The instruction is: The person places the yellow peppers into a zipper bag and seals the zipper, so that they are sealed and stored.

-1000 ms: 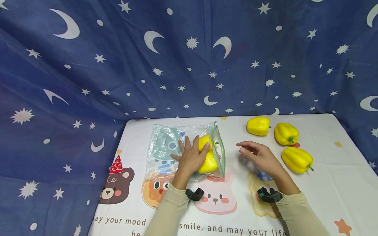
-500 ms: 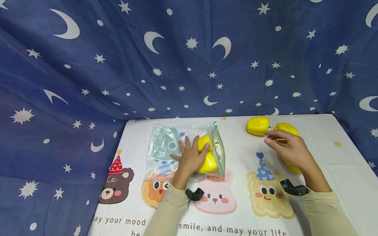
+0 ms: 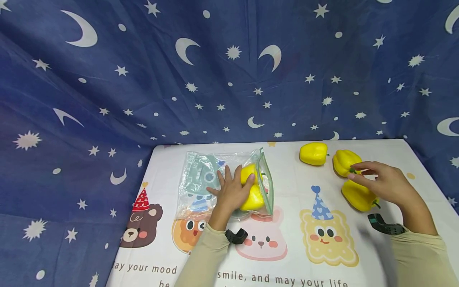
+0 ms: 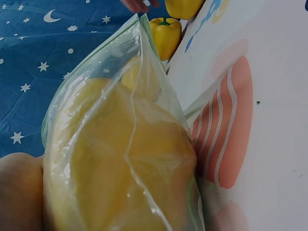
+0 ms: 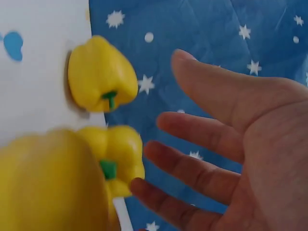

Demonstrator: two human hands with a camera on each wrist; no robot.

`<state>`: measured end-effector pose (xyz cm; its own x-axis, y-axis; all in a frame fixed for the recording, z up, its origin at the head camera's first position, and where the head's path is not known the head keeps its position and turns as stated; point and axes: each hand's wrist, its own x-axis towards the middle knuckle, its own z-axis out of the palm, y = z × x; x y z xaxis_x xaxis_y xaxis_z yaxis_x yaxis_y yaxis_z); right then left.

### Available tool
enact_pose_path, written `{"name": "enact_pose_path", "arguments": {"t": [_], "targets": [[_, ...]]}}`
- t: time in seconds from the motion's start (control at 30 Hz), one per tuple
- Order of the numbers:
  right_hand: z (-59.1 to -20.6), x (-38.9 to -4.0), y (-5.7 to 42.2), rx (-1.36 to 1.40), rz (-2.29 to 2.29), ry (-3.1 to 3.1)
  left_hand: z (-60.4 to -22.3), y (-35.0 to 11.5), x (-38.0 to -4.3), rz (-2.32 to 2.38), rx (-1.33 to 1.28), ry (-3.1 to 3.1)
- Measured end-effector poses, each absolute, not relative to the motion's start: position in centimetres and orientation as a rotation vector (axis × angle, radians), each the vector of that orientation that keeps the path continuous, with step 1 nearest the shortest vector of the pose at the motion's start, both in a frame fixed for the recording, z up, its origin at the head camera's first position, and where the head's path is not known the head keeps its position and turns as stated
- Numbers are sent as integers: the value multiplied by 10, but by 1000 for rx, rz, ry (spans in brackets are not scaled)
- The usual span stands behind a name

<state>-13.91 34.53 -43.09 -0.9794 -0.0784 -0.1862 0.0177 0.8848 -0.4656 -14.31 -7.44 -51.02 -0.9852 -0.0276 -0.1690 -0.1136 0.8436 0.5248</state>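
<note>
With fingers spread, my left hand [image 3: 232, 193] rests on a clear zip bag [image 3: 193, 175] lying flat, its green-edged mouth facing right. Inside, near the mouth, are two yellow bell peppers [image 3: 252, 198]; in the left wrist view the plastic blurs a pepper [image 4: 120, 163]. My right hand [image 3: 391, 184] hovers over the right-hand group, fingers extended and holding nothing. Below it lies the nearest loose bell pepper [image 3: 357, 197], partly hidden by the hand. Just behind is another bell pepper [image 3: 344, 161]. A third bell pepper [image 3: 313, 154] lies farther left, at the back.
A white cloth [image 3: 287, 239] printed with cartoon animals and lettering covers the table. Behind it and at the left hangs a dark blue curtain [image 3: 215, 111] with moons and stars. Each wrist wears a black camera mount [image 3: 385, 226].
My right hand has moved from beside the bag rightward to above the loose peppers. The left hand, the bag and the peppers stay where they were.
</note>
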Motion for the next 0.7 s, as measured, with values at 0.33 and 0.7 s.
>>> {"name": "enact_pose_path", "arguments": {"t": [0.33, 0.7], "targets": [[-445, -139, 374, -6, -652, 2686, -510, -74, -142, 837, -110, 2860], [-453, -140, 376, -2, -666, 2633, -508, -75, -143, 840, -108, 2859]]}}
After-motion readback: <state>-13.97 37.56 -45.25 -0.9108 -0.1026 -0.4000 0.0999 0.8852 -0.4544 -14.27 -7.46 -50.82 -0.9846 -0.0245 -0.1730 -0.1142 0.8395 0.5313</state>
